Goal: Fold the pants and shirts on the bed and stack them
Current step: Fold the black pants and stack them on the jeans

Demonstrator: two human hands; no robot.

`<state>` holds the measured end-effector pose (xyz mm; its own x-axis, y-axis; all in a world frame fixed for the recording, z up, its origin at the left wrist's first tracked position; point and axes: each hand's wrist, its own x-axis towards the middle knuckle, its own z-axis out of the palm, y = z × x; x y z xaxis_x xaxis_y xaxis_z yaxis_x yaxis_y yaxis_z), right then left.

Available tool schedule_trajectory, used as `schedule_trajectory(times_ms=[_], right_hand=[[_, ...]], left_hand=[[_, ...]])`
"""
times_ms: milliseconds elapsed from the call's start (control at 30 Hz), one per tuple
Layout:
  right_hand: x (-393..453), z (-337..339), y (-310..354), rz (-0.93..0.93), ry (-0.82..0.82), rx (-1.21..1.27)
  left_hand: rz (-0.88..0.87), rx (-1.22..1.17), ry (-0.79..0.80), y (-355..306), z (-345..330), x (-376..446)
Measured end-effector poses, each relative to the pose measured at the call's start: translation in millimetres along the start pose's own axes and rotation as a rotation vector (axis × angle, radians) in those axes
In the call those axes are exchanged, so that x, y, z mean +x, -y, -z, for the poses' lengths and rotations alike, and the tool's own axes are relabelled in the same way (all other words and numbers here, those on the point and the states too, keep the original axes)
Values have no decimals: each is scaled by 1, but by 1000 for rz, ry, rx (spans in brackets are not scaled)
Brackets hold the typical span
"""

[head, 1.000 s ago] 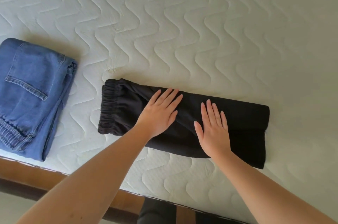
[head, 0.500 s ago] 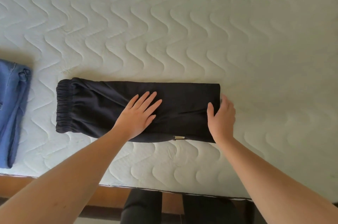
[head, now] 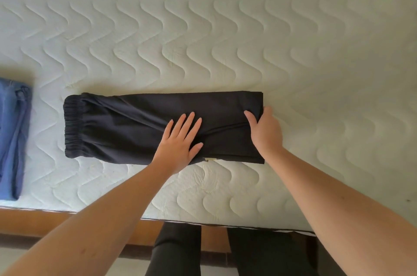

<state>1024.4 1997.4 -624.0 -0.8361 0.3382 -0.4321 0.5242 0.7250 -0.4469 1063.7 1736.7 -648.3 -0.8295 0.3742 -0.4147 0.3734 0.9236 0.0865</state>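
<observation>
1. Lying flat under both hands, the pants (head: 140,126) were black and folded into a long band across the mattress (head: 225,27).
2. The left hand (head: 180,140) rested palm down on the middle of the band, with fingers straight and spread, pressing the cloth flat.
3. The right hand (head: 266,131) gripped the end of the pants farthest from the left hand; its thumb lay on top of the cloth and its fingers curled round the edge, out of sight beneath it.
4. Creases in the cloth ran from the right hand's grip toward the left hand.
5. The two hands were apart, with a strip of black cloth between them.
6. The elastic waistband (head: 73,128) lay at the other end, well beyond the left hand on its outer side.
7. A small pale tag (head: 209,159) showed at the near edge of the pants, just beside the heel of the left hand.
8. The jeans (head: 13,135), blue and folded, lay farther out past the waistband, apart from the pants and cut off by the picture's edge.
9. The wooden frame (head: 33,221) ran along the mattress edge below both forearms.
</observation>
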Motion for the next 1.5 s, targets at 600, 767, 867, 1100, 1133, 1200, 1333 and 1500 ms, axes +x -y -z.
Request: schedule_trajectory(times_ms=[600,767,867,1100,1133,1200,1333,1500], right_hand=[[-8,80,-43,111,248,137],[-46,91,26,325,120,-17],[-63,84,67,400,84,-196],[-106,42,156,507,67,-452],[-111,32,167,520,63,-470],[-119,10,188,536,65,-506],[-127,-35,230,568,46,-521],[-136,-88,269,625,81,-617]], left_hand=[[-143,21,98,-38,8,24],[-194,-301,-120,5,56,34],[68,-423,-340,60,73,33],[837,-745,-299,194,73,-1],[924,-886,-268,205,72,-6],[1028,-1108,-172,220,69,-13],[1037,-1467,-14,237,59,-17],[944,-1666,89,235,60,-18]])
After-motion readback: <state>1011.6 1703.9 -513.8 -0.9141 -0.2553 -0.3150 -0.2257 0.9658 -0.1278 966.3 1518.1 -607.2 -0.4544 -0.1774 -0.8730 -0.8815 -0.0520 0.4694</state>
